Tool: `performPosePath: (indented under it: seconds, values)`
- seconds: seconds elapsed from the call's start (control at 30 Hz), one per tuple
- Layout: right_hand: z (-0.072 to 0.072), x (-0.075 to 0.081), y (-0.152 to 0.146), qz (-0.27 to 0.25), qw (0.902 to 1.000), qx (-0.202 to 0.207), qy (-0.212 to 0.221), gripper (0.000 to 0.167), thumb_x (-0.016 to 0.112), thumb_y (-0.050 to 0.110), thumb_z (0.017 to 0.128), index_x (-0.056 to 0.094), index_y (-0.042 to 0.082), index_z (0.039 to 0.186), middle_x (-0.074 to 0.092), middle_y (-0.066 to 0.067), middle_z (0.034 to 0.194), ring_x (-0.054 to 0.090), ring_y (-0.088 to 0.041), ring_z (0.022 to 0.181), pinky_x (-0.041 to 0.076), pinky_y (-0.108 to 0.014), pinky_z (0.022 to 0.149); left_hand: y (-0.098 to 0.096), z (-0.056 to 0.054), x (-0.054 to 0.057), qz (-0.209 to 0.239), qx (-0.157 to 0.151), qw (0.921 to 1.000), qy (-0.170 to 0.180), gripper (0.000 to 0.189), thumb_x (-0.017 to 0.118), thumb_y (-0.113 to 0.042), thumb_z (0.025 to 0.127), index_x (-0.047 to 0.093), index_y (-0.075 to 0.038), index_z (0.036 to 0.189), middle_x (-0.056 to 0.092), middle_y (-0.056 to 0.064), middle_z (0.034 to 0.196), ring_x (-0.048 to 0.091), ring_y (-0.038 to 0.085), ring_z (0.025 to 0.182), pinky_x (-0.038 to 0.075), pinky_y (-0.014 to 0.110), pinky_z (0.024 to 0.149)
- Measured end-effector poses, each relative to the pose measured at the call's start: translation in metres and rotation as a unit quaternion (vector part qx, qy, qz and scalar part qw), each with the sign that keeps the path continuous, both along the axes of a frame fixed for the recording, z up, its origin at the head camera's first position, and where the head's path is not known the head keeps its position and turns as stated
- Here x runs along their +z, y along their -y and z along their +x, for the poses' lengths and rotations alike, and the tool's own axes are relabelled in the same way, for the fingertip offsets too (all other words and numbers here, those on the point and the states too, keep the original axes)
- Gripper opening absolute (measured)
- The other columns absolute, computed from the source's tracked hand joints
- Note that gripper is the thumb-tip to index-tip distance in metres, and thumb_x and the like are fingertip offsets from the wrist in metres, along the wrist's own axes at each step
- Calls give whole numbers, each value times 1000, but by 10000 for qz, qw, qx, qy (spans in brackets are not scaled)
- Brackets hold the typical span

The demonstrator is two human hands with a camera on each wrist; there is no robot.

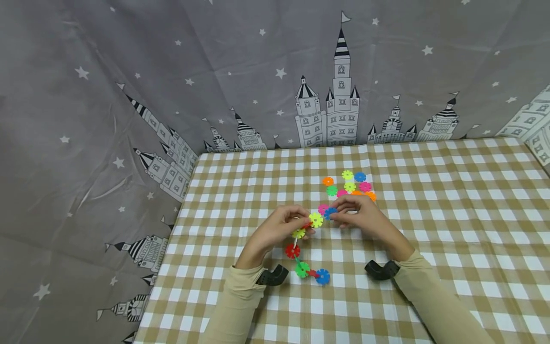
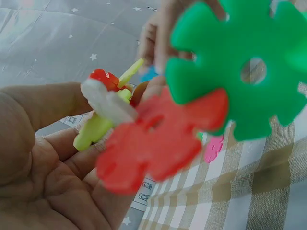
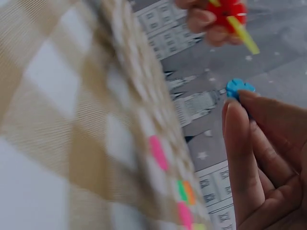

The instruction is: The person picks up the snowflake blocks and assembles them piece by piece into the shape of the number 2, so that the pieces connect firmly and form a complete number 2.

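Note:
My left hand [image 1: 277, 228] grips a chain of notched plastic discs near its upper end, where a yellow disc [image 1: 316, 220] sticks out past the fingertips. Below the hand the chain runs through a second yellow disc, a white one edge-on, a red disc [image 1: 292, 251], a green disc [image 1: 302, 269] and another red, ending in a blue disc [image 1: 322, 276]. Between thumb and fingertips, my right hand [image 1: 363, 216] pinches a loose blue disc [image 3: 238, 87], just right of the upper yellow disc and apart from it. The left wrist view shows the green disc [image 2: 225, 67] close to the camera.
Several loose discs in orange, green, yellow, blue and pink lie beyond the right hand, among them an orange disc [image 1: 328, 181]. One pink disc [image 1: 323, 209] lies nearer. Under everything is a checked tablecloth [image 1: 240, 191]; a grey castle-print curtain [image 1: 240, 71] stands behind and left.

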State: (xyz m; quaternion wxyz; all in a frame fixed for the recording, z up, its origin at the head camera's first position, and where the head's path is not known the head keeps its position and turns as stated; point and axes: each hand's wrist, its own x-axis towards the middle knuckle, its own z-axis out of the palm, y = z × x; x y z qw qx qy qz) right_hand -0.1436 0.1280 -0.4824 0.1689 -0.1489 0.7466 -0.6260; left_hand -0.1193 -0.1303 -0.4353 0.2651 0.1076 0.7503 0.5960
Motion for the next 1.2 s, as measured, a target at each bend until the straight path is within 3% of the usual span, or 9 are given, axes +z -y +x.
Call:
performPosePath:
  seconds: [0.2,0.43,0.7,0.83,1.07,1.2]
  values:
    - [5,14,-2,-110,9995,239,-156,22,78,8,92,72,-4,109,74,-13,95,73,-20,80,65,-38,70,0,1,1,-6,18,10000,93,20,60,-10,104,68,6,113,77,18,92,75,41,84,63,42,80]
    - [9,21,-3,-35,9974,389,-600,15,77,7,92,77,2,106,75,-17,96,72,-20,76,64,-33,69,1,0,1,191,0,9996,231,20,60,-8,104,68,7,113,76,13,89,74,26,78,63,50,83]
    - [16,28,1,183,9885,387,-1453,12,78,6,90,81,8,102,79,-11,105,72,-7,84,64,-30,68,-1,1,2,338,1,9990,298,19,60,-9,104,67,8,110,75,15,86,74,21,75,62,57,81]
    - [19,29,4,297,9772,422,-2058,14,78,2,89,82,10,101,79,-8,102,72,-5,86,63,-28,67,-3,3,3,440,7,9984,350,17,61,-9,103,66,8,106,74,15,84,73,20,72,63,55,77]
    - [21,30,6,782,9455,204,-3155,19,83,-2,82,81,13,94,79,1,90,73,-6,82,61,-22,66,-8,4,-1,479,62,9984,293,17,61,-10,104,65,6,102,69,7,73,69,18,65,64,42,68]
    - [22,31,6,819,9343,208,-3462,21,85,-4,80,81,12,93,80,2,89,75,-10,80,61,-22,66,-10,4,-3,519,74,9985,180,18,60,-11,105,65,7,102,66,8,72,67,18,63,64,39,66]
